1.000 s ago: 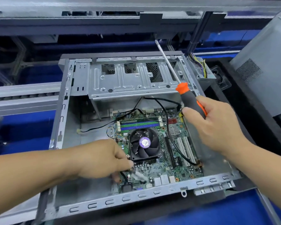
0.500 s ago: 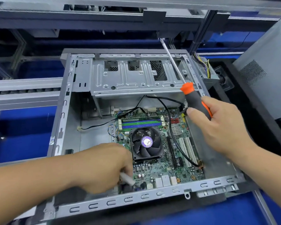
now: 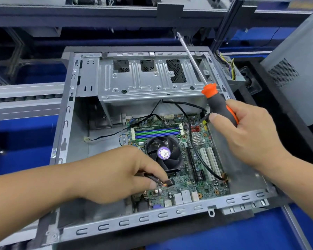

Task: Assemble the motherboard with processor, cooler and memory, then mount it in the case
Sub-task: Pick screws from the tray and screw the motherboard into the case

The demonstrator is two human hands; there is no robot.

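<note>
A green printed-circuit motherboard [image 3: 192, 179] lies flat inside an open grey sheet-metal computer case [image 3: 116, 224], filling the near right part of its floor. A black finned cooler with a round fan and purple hub label [image 3: 163, 154] sits near the board's middle, and green and blue memory slots [image 3: 156, 132] run in a band just beyond it. White expansion slots [image 3: 210, 161] stand in ridged strips to the right, with a thin black cable [image 3: 193, 141] curving across the board. The left hand [image 3: 119, 175] reaches over the case's near left side, thumb and fingers pinched together on a small black plug with orange wires [image 3: 168, 182], held at the board just in front of the cooler. The right hand [image 3: 248, 136] is wrapped around the grey rubbery handle of an orange-collared screwdriver [image 3: 219, 107], its slim steel shaft angled up and away above the stamped, perforated drive bay plate [image 3: 152, 82]. A blue mat [image 3: 233, 235] surrounds the case.
</note>
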